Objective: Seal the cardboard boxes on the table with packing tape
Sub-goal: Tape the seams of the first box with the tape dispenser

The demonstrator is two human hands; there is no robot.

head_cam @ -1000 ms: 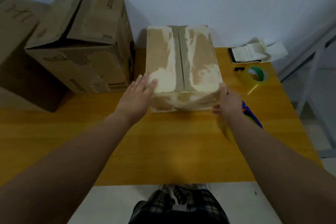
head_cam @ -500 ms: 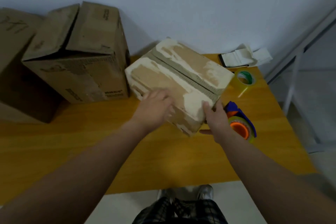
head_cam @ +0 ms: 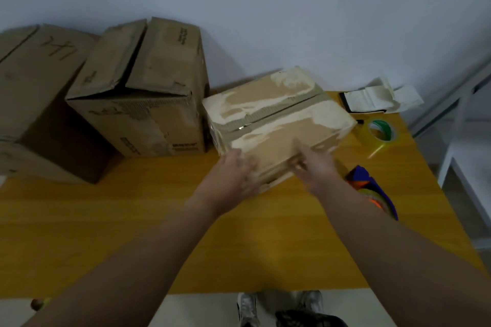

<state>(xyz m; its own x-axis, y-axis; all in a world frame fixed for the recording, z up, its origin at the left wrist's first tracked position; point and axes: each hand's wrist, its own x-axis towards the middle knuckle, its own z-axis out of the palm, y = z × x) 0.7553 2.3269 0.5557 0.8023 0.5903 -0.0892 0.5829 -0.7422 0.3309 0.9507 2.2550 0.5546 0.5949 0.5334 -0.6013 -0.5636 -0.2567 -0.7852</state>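
We show both hands at the small cardboard box (head_cam: 279,119), which sits on the yellow wooden table (head_cam: 132,220) at 1 o'clock from its centre, turned at an angle to the table edge. The left hand (head_cam: 233,178) presses straight, spread fingers against the box's near side face. The right hand (head_cam: 316,167) touches the same face at its lower edge; motion blur hides whether its fingers curl under it. The box top is torn to pale patches, and a band of brown tape runs along its centre seam.

At 11 o'clock stands a taller carton (head_cam: 140,93) with unsealed flaps and small printed lines we cannot read. At 10 o'clock a larger carton (head_cam: 34,93) bears handwritten strokes that we cannot make out.

At 2 o'clock lies a clear tape roll (head_cam: 380,133) with a green core. At 3 o'clock a blue and orange tape dispenser (head_cam: 372,188) lies partly behind the right forearm. Crumpled white paper strips (head_cam: 380,98) lie at the far corner.
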